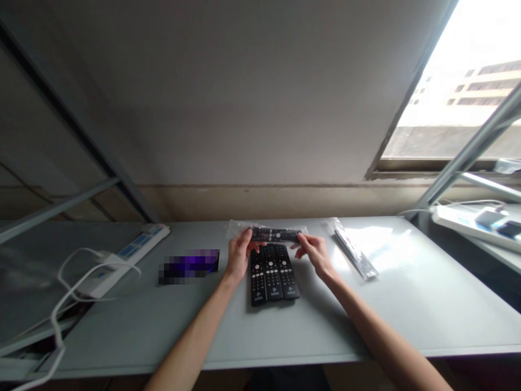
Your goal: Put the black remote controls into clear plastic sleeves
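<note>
Between my two hands a black remote control (277, 235) in a clear plastic bag is held sideways. My left hand (239, 254) pinches its left end, and my right hand (314, 252) grips the right end. Directly below, three black remote controls (273, 277) lie side by side on the table, their tops partly hidden by the held one. To the right of my right hand, another remote control (355, 254) in a clear bag rests at a slant on the table.
A phone (191, 265) with a purple, blurred-out screen lies left on the grey table (325, 336). Farther left are a white power strip (142, 243) and loose white cables (57, 326). Metal frame bars rise at both sides; a second power strip (468, 221) sits far right.
</note>
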{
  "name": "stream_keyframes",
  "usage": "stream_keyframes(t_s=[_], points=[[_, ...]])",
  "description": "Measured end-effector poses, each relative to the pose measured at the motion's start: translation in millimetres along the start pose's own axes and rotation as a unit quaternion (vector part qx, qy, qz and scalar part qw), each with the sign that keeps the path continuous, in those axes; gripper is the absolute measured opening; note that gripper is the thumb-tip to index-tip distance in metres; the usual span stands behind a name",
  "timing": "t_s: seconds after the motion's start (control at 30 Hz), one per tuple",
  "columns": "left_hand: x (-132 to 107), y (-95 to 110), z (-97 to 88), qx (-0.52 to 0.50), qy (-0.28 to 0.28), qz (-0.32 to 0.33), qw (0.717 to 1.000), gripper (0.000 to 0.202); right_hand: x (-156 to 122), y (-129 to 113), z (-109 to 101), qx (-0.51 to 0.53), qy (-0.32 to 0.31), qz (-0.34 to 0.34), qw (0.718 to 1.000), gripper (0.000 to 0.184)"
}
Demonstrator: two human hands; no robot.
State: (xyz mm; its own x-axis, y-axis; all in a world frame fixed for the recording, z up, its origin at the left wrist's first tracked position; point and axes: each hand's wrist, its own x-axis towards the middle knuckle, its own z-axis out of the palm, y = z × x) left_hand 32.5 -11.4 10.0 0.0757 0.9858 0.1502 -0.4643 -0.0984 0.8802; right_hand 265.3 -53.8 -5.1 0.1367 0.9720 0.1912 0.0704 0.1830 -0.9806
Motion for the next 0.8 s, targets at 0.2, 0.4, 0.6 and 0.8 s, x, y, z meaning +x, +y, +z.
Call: stream_keyframes(t_s=[0.2, 0.4, 0.6, 0.8], points=[[3.6, -8.8, -4.2, -0.064, 0.014, -0.047, 0.997, 0.045, 8.5, -18.5, -11.3, -0.165, 0.072, -0.128, 0.975, 0.062], [11.4, -7.5, -14.8, -0.173, 0.037, -0.116, 0.977, 0.034, 40.7, -85.1, 1.7, -0.095, -0.026, -0.204, 0.974, 0.046], [8.8, -8.3, -16.3, -0.172, 0.022, -0.147, 0.974, 0.027, 76.3, -151.5, 5.1, -0.007, -0.068, -0.236, 0.969, 0.039], [18.5, -11.4, -24.1, -0.182, 0.076, -0.118, 0.973, 0.02, 97.6, -142.0, -53.8, 0.095, 0.117, -0.249, 0.957, 0.037]])
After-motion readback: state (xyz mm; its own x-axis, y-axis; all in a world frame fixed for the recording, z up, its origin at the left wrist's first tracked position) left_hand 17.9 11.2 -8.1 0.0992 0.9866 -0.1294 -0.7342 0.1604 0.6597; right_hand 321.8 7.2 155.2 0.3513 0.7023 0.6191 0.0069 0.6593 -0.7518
